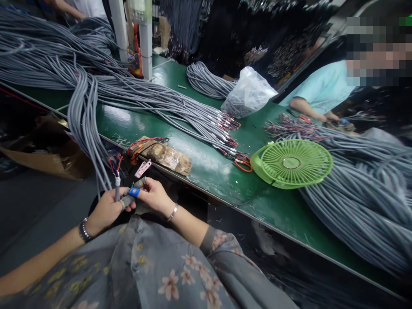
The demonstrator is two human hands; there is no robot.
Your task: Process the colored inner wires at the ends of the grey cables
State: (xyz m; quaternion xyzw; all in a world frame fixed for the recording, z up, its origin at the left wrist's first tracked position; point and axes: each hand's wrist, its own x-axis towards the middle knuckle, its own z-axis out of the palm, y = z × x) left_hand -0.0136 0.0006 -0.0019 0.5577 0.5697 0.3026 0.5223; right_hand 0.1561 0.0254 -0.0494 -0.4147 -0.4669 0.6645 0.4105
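Note:
In the head view my left hand (106,211) is closed around a grey cable (117,189), just under its white-banded end. Thin coloured wires (116,165) fan upward from that end. My right hand (157,198) is closed close beside it, its fingertips meeting those of my left hand; what they pinch, if anything, is hidden. A blue wrap (134,192) covers the right thumb, and greyish covers sit on other fingertips. A bundle of grey cables (85,111) hangs over the table edge next to my left hand.
On the green table (206,171) lie long cable bundles (161,101), a taped block (167,156) with wires, a green fan (291,163) and a clear plastic bag (247,92). A cardboard box (41,150) stands below left. A person in light blue (322,88) works across the table.

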